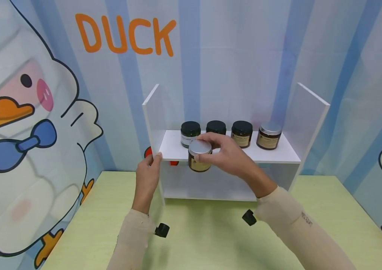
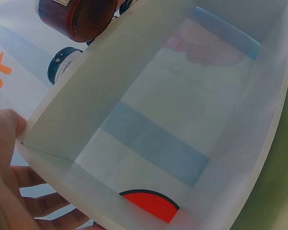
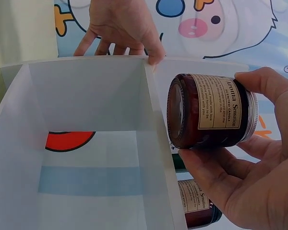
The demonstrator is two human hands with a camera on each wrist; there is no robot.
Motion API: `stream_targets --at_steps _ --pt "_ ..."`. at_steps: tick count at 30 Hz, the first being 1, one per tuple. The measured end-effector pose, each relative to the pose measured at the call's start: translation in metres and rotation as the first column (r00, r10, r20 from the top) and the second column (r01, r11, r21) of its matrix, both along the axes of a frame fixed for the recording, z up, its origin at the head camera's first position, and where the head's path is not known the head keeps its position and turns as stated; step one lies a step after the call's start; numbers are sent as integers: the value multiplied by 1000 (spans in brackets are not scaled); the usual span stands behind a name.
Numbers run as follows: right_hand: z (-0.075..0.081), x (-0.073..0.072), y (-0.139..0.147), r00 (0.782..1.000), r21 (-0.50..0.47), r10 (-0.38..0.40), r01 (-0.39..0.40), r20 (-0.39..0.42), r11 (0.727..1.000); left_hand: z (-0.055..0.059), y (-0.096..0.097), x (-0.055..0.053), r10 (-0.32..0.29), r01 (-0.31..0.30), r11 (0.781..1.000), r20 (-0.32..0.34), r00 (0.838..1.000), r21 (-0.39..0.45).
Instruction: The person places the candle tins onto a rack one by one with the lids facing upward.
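Note:
My right hand (image 1: 226,153) holds a scented candle jar (image 1: 199,147) of dark amber glass with a silver lid and cream label. Thumb and fingers grip it around the lid and side, in front of the white shelf unit's (image 1: 265,155) middle board. In the right wrist view the candle (image 3: 209,110) shows its "Aroma Sensation" label, lying sideways there. My left hand (image 1: 147,179) grips the unit's left side panel, thumb at the front edge by the middle board, fingers behind the panel's outer face.
On the middle board stand a black-lidded jar with a white label (image 1: 190,131), two more black-lidded jars (image 1: 216,126) (image 1: 242,134) and a silver-lidded jar (image 1: 269,137). Side panels (image 1: 312,116) rise at both ends. The unit stands on a pale green table (image 1: 191,236) before a duck-printed curtain (image 1: 238,56).

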State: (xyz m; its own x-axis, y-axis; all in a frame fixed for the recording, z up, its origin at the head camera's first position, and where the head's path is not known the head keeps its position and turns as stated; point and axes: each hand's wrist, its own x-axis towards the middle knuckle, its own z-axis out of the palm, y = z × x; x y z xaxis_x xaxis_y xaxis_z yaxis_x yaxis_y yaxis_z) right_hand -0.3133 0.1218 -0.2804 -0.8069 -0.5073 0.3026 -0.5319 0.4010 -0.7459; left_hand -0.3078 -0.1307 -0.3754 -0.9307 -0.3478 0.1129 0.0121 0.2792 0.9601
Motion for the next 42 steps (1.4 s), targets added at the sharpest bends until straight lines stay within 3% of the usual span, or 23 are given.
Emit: stream_targets --at_steps 31,42 --pt "10 -18 -12 999 94 16 -12 -38 996 1 1 1 -4 4 1000 17 1000 15" --pt "15 -16 -22 999 161 -9 17 -52 987 2 0 3 -13 13 1000 -13 1000 -9"
